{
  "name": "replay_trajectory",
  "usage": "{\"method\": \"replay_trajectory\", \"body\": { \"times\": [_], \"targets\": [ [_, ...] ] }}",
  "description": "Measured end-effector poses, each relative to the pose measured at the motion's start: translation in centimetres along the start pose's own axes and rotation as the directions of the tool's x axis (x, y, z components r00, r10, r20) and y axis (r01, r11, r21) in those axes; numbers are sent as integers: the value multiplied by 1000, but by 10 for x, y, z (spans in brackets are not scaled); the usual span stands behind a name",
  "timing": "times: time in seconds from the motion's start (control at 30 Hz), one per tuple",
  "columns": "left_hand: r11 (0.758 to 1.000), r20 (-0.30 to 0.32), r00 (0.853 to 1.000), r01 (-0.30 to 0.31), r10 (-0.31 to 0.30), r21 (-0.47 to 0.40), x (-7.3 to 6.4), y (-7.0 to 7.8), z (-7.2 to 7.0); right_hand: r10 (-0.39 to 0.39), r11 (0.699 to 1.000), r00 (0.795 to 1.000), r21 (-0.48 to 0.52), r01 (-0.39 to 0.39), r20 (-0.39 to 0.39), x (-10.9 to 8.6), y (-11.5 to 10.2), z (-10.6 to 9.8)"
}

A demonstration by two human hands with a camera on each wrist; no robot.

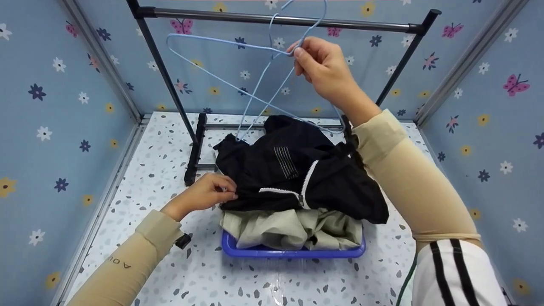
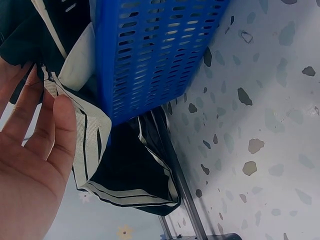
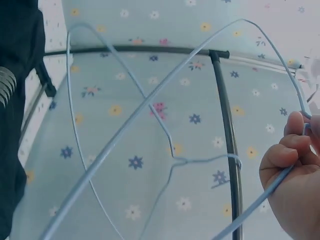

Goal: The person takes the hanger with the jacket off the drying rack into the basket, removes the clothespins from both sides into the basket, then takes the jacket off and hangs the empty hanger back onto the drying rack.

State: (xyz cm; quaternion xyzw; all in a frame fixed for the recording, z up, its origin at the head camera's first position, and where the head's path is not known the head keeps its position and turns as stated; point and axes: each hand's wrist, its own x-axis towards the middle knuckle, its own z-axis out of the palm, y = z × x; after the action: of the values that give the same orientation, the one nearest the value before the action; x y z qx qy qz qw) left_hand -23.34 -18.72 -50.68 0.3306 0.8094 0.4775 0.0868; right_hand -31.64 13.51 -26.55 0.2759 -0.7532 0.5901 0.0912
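My right hand (image 1: 325, 68) pinches a light blue wire hanger (image 1: 225, 40) at its neck, high in front of the rack's top bar. A second blue hanger (image 1: 259, 80) crosses it; its hook stands near the bar, and I cannot tell what bears it. Below lies a black jacket (image 1: 250, 163) with a white zipper, heaped and partly unzipped. At the jacket's near left edge, my left hand (image 1: 206, 193) pinches the cloth between thumb and fingers. The left wrist view shows the fingers (image 2: 65, 130) at a white-trimmed edge (image 2: 92, 135) of the cloth.
Under the jacket, a khaki garment (image 1: 272, 229) fills a blue plastic basket (image 1: 293, 254) on the speckled floor (image 1: 144, 170). A dark metal rack (image 1: 212, 15) stands behind it. Flowered walls (image 1: 51, 85) close in on both sides. A green cable (image 1: 406, 280) runs at lower right.
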Motion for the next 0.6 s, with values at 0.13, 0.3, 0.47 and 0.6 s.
{"method": "replay_trajectory", "body": {
  "times": [0.13,0.3,0.47,0.6],
  "targets": [
    [1000,-2,1000,-4,4,12,0,0,-1,-31,993,999,-118,29,-13,2,6,-12],
    [1000,-2,1000,5,-5,16,0,0,0,-45,989,997,-147,34,-69,2,20,-33],
    [1000,-6,1000,16,-16,14,0,0,0,-1,980,992,-198,-25,-130,-4,31,-55],
    [1000,-8,1000,17,-17,6,1,-2,1,57,972,984,-217,-93,-168,-11,39,-73]
  ]
}}
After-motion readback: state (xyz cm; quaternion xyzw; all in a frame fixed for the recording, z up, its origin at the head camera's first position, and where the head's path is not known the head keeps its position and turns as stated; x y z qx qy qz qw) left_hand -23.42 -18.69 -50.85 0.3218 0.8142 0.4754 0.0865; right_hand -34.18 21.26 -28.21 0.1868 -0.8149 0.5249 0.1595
